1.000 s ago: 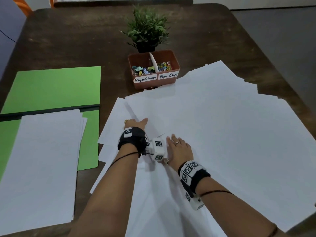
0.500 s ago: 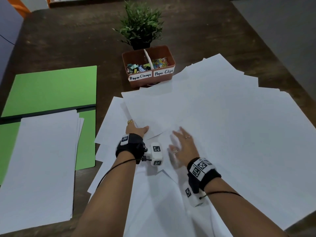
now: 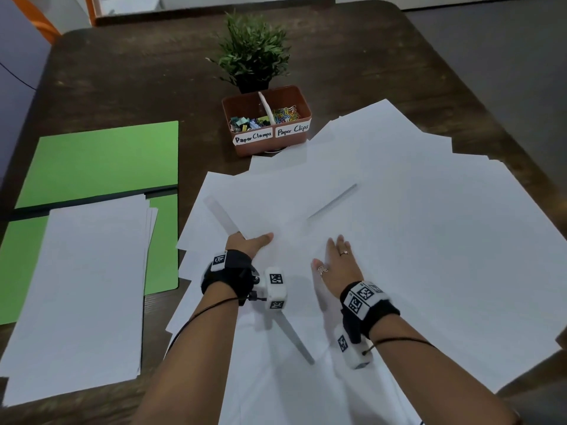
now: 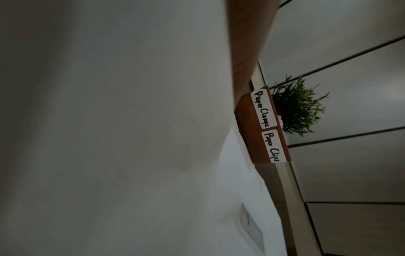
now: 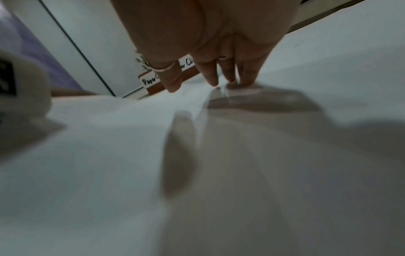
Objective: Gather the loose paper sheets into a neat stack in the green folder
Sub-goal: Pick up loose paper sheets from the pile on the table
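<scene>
The left hand (image 3: 250,243) is pinching one loose sheet (image 3: 276,207) lying ahead of its fingers; the right hand (image 3: 337,265) is pressing flat, fingers straight; the green folder (image 3: 101,161) is lying left, nearer that hand.

Dark table (image 3: 352,56) under loose sheets (image 3: 429,240)

Your left hand (image 3: 250,244) fingers sit hidden under a sheet (image 3: 276,204); loose paper sheets (image 3: 414,240) run off the frame's right edge; right wrist view blurred.
</scene>
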The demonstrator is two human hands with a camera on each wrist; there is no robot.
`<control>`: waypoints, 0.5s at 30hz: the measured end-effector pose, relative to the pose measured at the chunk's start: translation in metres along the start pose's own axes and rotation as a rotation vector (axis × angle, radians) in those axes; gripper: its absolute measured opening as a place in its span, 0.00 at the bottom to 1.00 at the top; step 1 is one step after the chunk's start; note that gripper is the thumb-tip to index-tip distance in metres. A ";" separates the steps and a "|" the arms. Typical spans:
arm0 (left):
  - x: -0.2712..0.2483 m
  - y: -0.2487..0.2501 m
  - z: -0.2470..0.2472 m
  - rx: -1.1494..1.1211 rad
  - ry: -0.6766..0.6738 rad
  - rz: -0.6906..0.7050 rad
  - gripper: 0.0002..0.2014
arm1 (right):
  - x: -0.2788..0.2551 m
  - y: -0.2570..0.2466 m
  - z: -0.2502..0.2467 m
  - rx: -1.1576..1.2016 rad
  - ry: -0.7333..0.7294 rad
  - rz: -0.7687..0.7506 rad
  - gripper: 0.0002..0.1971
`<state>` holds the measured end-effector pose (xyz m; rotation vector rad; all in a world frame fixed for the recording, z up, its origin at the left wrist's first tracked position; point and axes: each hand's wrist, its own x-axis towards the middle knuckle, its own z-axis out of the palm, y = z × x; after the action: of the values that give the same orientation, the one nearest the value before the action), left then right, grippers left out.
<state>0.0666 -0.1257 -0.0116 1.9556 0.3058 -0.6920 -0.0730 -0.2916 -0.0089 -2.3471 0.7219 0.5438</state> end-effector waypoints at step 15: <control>0.005 0.021 0.004 0.350 0.017 0.076 0.20 | 0.016 0.045 -0.031 -0.118 0.066 0.253 0.50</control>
<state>0.0793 -0.1394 -0.0002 2.2927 0.1244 -0.7165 -0.0821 -0.3471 -0.0146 -2.4062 1.0524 0.6353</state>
